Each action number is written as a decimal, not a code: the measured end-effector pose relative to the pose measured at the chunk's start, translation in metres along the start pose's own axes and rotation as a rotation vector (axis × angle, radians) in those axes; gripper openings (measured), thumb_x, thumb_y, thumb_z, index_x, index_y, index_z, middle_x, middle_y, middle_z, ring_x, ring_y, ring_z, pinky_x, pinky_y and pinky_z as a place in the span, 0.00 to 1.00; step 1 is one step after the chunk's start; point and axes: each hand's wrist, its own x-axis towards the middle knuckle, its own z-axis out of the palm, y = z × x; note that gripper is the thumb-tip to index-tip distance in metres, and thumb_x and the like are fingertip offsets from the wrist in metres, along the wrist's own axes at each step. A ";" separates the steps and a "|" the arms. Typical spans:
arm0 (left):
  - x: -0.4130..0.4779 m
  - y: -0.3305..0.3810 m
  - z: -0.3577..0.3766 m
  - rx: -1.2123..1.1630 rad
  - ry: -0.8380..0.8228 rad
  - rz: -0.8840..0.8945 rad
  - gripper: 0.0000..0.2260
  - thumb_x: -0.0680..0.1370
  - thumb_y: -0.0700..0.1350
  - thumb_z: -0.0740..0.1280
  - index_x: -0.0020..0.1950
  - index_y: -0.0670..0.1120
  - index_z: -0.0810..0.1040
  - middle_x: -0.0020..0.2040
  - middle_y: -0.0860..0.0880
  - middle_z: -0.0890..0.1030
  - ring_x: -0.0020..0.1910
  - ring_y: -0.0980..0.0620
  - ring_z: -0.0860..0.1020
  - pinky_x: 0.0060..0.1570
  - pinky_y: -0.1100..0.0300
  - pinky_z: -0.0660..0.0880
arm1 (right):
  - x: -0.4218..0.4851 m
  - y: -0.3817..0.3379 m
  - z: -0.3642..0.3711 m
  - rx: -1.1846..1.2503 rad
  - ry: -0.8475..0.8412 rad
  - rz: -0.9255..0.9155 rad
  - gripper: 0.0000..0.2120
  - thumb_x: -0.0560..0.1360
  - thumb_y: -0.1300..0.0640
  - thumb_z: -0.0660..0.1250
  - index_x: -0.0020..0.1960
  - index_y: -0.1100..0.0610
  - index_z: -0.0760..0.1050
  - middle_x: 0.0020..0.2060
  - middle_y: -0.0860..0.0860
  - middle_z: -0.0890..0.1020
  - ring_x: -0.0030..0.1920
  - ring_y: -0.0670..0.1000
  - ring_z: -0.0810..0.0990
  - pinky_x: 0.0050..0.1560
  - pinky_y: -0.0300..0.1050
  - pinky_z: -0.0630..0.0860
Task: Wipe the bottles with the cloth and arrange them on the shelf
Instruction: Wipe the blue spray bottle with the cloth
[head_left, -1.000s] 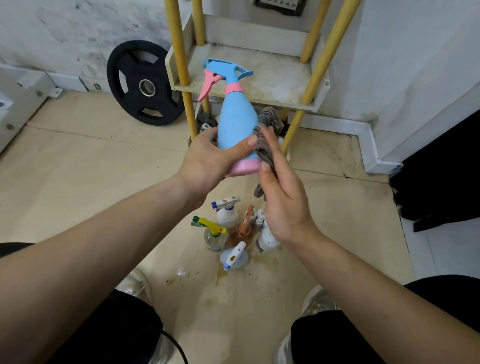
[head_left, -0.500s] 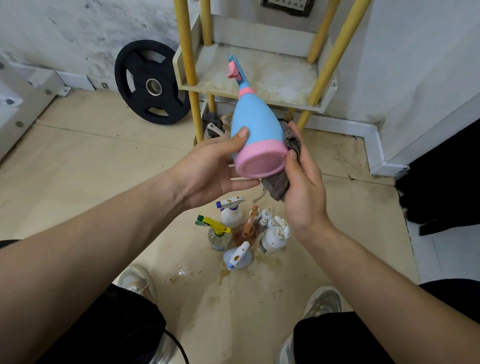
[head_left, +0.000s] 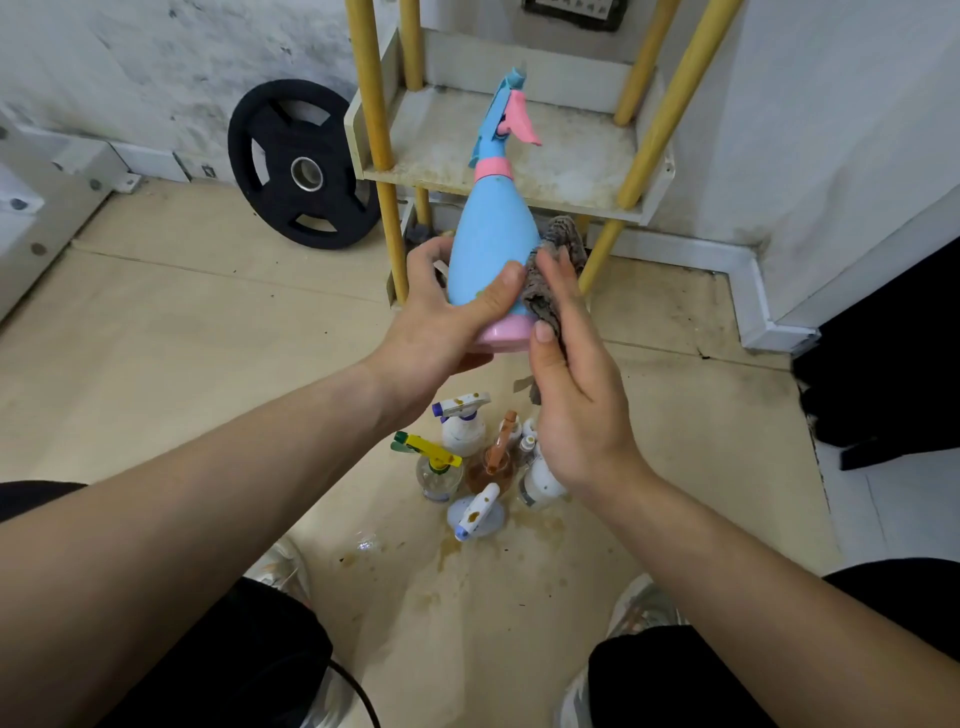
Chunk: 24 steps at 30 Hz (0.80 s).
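Note:
My left hand (head_left: 441, 317) grips a blue spray bottle (head_left: 491, 239) with a pink base and pink trigger, held upright in front of the shelf (head_left: 571, 171). My right hand (head_left: 576, 395) holds a grey-brown cloth (head_left: 550, 270) against the bottle's right side, near the base. Several small spray bottles (head_left: 467, 457) stand clustered on the floor below my hands, some stained brown. The shelf is a dirty pale board on yellow posts, with nothing on it.
A black weight plate (head_left: 301, 166) leans on the wall left of the shelf. Brown spill marks (head_left: 457, 556) stain the floor near the bottles. A dark object (head_left: 883, 364) stands at the right. My knees and shoes fill the bottom corners.
The bottle was tilted with its base toward me; it now stands upright again, its trigger turned to the right. The cloth has moved up along its right side.

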 end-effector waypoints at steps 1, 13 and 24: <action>0.001 0.001 0.001 -0.051 -0.006 -0.022 0.25 0.77 0.60 0.70 0.68 0.58 0.64 0.63 0.48 0.80 0.50 0.46 0.85 0.56 0.45 0.81 | 0.002 0.001 0.000 0.025 0.005 0.009 0.23 0.84 0.51 0.55 0.76 0.33 0.60 0.81 0.40 0.57 0.77 0.43 0.61 0.79 0.49 0.60; -0.010 0.003 0.003 0.180 -0.107 0.099 0.23 0.78 0.48 0.72 0.71 0.60 0.71 0.57 0.42 0.82 0.47 0.49 0.83 0.46 0.61 0.81 | 0.025 0.015 -0.014 0.112 0.122 0.081 0.22 0.83 0.50 0.55 0.76 0.37 0.63 0.81 0.47 0.61 0.79 0.47 0.60 0.79 0.56 0.57; -0.007 0.008 0.000 -0.038 -0.025 0.031 0.16 0.82 0.53 0.66 0.70 0.58 0.72 0.61 0.43 0.82 0.50 0.46 0.82 0.55 0.40 0.81 | 0.005 0.004 -0.009 -0.348 -0.093 -0.284 0.22 0.84 0.59 0.56 0.77 0.60 0.66 0.80 0.56 0.60 0.82 0.59 0.51 0.81 0.60 0.53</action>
